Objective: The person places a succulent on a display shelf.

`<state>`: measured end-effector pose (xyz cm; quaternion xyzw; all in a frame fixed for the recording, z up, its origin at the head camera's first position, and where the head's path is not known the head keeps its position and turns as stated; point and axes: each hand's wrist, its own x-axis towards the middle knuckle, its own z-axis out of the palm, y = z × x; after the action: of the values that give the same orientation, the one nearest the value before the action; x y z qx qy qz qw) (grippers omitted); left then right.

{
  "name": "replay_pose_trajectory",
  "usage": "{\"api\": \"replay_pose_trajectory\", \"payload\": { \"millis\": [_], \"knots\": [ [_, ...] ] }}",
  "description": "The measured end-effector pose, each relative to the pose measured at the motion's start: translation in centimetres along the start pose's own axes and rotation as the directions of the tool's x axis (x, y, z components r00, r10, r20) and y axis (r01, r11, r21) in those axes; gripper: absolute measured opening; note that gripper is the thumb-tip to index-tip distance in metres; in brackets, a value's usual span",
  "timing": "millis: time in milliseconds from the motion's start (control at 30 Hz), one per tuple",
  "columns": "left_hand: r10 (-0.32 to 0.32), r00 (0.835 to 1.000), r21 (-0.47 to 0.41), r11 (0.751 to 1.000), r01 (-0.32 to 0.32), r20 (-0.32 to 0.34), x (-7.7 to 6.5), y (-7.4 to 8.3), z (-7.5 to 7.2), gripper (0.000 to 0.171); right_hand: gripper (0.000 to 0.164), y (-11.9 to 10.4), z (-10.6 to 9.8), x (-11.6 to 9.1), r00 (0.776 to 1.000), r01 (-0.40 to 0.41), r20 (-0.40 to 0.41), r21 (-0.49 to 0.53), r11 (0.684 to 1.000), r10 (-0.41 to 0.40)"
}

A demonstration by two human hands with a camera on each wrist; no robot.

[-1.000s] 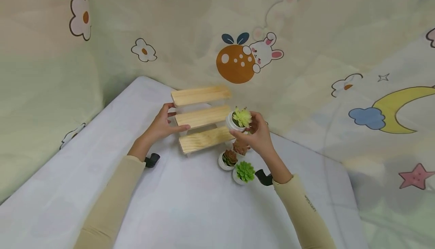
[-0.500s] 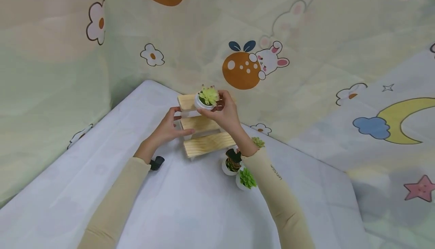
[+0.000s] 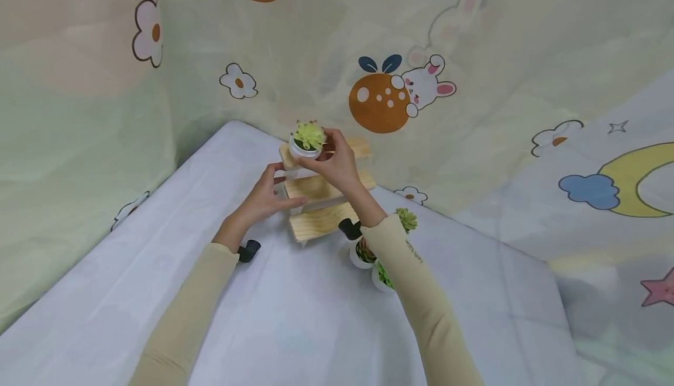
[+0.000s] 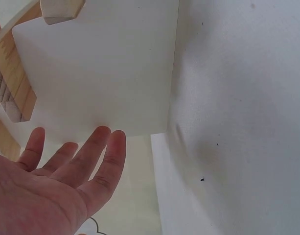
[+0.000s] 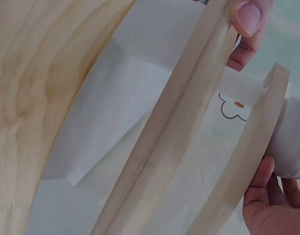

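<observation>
My right hand (image 3: 339, 166) grips a pale green succulent (image 3: 308, 133) in a small white pot (image 3: 303, 150). The pot is at the left end of the top board of a three-tier wooden display stand (image 3: 316, 189), overlapping that board in the head view. In the right wrist view, my fingers (image 5: 260, 176) lie along the pot (image 5: 290, 139), close by the top board. My left hand (image 3: 258, 199) holds the stand's left end. Its thumb (image 5: 248, 19) is on the middle board; its fingers (image 4: 103, 147) reach along the white side panel (image 4: 101, 73).
Right of the stand are a brownish potted succulent (image 3: 362, 252), a bright green one (image 3: 384, 279) and a light green one (image 3: 406, 220), partly hidden by my right sleeve (image 3: 408, 275). Behind the white table (image 3: 295, 316) hangs a printed cloth backdrop (image 3: 310, 52).
My right hand has carried the potted succulent left and up, from beside the stand's right end to the top board's left end. The left hand keeps its place on the stand.
</observation>
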<state>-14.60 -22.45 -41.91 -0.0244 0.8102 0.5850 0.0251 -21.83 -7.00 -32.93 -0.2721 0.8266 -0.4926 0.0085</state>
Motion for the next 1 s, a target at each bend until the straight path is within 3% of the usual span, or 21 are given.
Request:
{"api": "replay_pose_trajectory", "payload": {
  "millis": [233, 500, 667, 867, 1000],
  "knots": [
    [-0.013, 1.0, 0.014, 1.0, 0.013, 0.005, 0.2, 0.3, 0.2, 0.114, 0.069, 0.0, -0.3, 0.0, 0.999, -0.033, 0.018, 0.016, 0.999, 0.033],
    [-0.022, 1.0, 0.005, 1.0, 0.022, 0.009, 0.0, 0.3, 0.0, 0.112, 0.076, 0.9, -1.9, -1.1, 0.991, -0.056, 0.127, 0.036, 0.998, 0.051],
    [-0.032, 0.999, 0.004, 0.999, 0.032, 0.006, 0.2, 0.2, -0.1, 0.11, 0.076, 1.7, -4.2, -2.9, 0.99, -0.075, 0.124, 0.034, 0.997, 0.07],
    [-0.029, 1.0, 0.003, 1.0, 0.029, 0.008, 0.4, 0.3, 0.0, 0.111, 0.07, 2.0, -7.3, -5.9, 0.983, -0.152, 0.106, 0.012, 0.988, 0.15],
    [-0.021, 1.0, -0.001, 1.0, 0.021, 0.012, 0.5, 0.3, 0.4, 0.109, 0.063, 2.8, -10.0, -8.2, 0.992, -0.112, 0.049, -0.006, 0.994, 0.112]
  ]
}}
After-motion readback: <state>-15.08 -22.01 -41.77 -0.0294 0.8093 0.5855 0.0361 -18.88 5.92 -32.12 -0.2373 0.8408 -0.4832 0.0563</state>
